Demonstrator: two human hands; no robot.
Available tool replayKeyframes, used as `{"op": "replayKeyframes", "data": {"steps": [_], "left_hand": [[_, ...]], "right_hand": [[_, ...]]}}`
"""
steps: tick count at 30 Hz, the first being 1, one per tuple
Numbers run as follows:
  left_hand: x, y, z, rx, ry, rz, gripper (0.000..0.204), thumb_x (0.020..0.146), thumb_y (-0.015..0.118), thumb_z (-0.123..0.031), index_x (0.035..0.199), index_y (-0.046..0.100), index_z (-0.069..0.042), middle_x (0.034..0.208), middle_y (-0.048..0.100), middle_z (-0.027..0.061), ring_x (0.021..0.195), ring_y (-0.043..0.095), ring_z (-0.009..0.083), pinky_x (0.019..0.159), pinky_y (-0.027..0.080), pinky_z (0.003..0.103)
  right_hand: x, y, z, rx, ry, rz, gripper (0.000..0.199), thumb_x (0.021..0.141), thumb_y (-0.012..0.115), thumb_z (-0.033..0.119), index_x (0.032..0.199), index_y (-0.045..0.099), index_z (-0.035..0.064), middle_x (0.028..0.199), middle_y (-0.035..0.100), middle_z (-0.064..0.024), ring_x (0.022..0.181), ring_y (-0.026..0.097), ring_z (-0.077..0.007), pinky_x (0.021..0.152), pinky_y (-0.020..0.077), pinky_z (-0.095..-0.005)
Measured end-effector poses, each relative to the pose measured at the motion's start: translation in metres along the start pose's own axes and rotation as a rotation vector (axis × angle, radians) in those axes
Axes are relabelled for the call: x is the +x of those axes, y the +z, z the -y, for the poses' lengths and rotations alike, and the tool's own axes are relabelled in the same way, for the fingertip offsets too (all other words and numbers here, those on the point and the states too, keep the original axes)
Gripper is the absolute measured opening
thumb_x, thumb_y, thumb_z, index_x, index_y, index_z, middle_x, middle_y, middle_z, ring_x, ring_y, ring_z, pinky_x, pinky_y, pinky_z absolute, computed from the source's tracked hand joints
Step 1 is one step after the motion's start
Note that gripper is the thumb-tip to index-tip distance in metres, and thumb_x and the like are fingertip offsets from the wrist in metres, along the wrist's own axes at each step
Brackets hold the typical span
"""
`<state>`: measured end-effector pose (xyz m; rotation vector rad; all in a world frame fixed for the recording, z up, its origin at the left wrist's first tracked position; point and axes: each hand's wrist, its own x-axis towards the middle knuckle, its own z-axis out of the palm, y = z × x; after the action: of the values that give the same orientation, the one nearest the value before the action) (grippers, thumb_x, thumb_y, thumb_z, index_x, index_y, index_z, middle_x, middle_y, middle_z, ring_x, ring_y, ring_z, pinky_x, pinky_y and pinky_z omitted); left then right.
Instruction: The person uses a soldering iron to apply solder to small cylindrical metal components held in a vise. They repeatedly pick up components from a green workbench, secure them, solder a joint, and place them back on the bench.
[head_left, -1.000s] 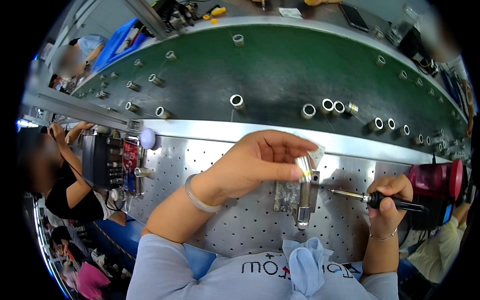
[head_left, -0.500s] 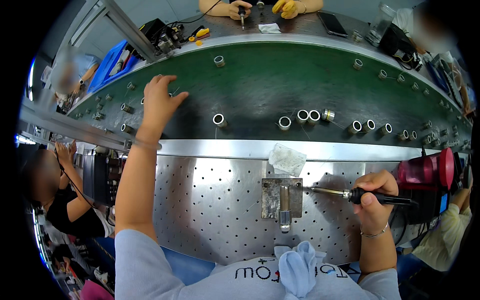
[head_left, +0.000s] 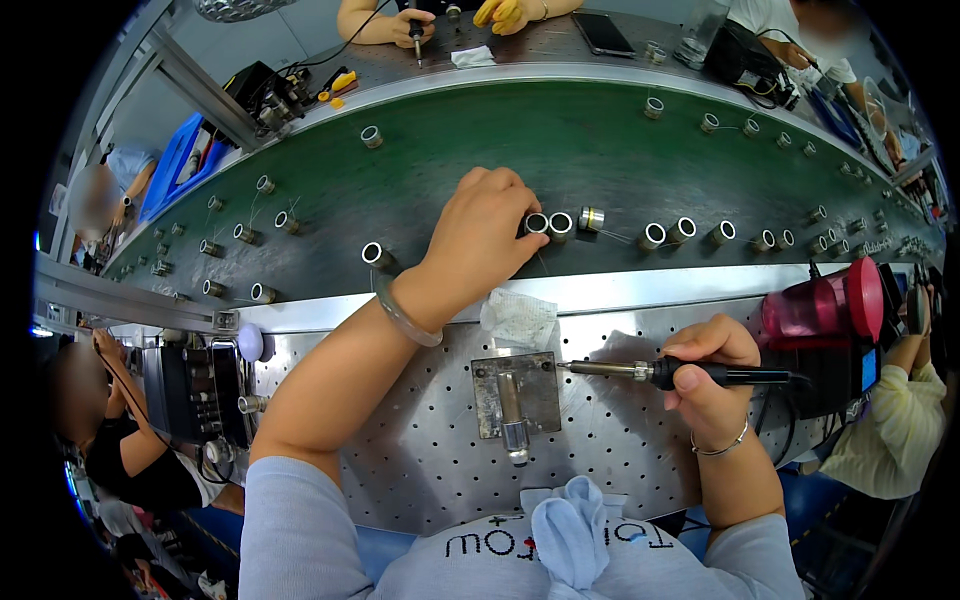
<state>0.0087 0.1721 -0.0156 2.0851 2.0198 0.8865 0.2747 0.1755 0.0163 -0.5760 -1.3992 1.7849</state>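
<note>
My left hand (head_left: pixel 487 225) reaches over the green belt (head_left: pixel 480 120), its fingers curled around a small open-topped metal cylinder (head_left: pixel 536 223). The thumb lies at the near side of that cylinder, and the palm side is hidden. Two similar pieces, an upright cylinder (head_left: pixel 560 226) and a tipped one (head_left: pixel 591 219), are just to the right. My right hand (head_left: pixel 716 375) grips a soldering iron (head_left: pixel 660 373), whose tip points left at the edge of a square metal block (head_left: pixel 549 400). A slim metal cylinder (head_left: pixel 512 410) lies on the block, pointing toward me.
A crumpled white cloth (head_left: pixel 520 318) lies behind the block on the perforated metal plate (head_left: pixel 420 470). More wired cylinders stand along the belt on both sides. A red container (head_left: pixel 815 305) and a black unit are at right. Across the belt are co-workers' hands and a phone (head_left: pixel 604 33).
My left hand has moved right and nearer, from the left part of the belt to the row of cylinders. The right hand still holds the soldering iron by the block; the view has shifted.
</note>
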Motion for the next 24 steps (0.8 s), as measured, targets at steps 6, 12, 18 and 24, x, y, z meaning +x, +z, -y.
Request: {"op": "replayKeyframes", "data": {"steps": [6,12,18,24], "left_hand": [[-0.007,-0.052,-0.018,-0.242,-0.098,-0.116,0.02,0.067,0.075,-0.01,0.084,0.066,-0.005,0.089,0.06,0.0034,0.082,0.055,0.0139,0.067,0.043,0.025],[-0.053,-0.067,-0.012,-1.275,-0.485,0.494,0.028,0.065,0.075,-0.008,0.089,0.065,0.005,0.092,0.06,0.0111,0.084,0.058,0.0177,0.072,0.046,0.025],[-0.074,-0.047,-0.011,-1.433,-0.488,0.657,0.032,0.065,0.077,-0.012,0.091,0.067,0.003,0.092,0.061,0.0107,0.085,0.057,0.0185,0.076,0.045,0.028],[-0.093,-0.046,-0.023,-1.314,-0.608,0.539,0.052,0.069,0.075,-0.036,0.099,0.062,0.004,0.094,0.06,0.0086,0.082,0.055,0.0161,0.074,0.046,0.027]], "right_hand": [[0.0,-0.006,0.003,-0.001,-0.024,-0.011,0.016,0.072,0.069,-0.001,0.081,0.057,-0.0022,0.07,0.06,-0.0104,0.051,0.056,-0.01,0.049,0.0444,-0.0193],[-0.001,-0.002,0.001,-0.011,-0.016,-0.014,0.017,0.072,0.069,0.001,0.081,0.056,-0.0025,0.069,0.06,-0.0103,0.051,0.056,-0.01,0.048,0.0443,-0.0195],[-0.004,0.004,-0.004,-0.018,-0.04,0.006,0.019,0.072,0.071,0.004,0.081,0.054,-0.0014,0.069,0.06,-0.0101,0.05,0.056,-0.0099,0.048,0.0435,-0.0185],[-0.008,0.006,-0.006,-0.01,-0.021,0.048,0.021,0.071,0.072,0.004,0.081,0.054,-0.0007,0.068,0.059,-0.0103,0.049,0.056,-0.01,0.048,0.043,-0.0189]]}}
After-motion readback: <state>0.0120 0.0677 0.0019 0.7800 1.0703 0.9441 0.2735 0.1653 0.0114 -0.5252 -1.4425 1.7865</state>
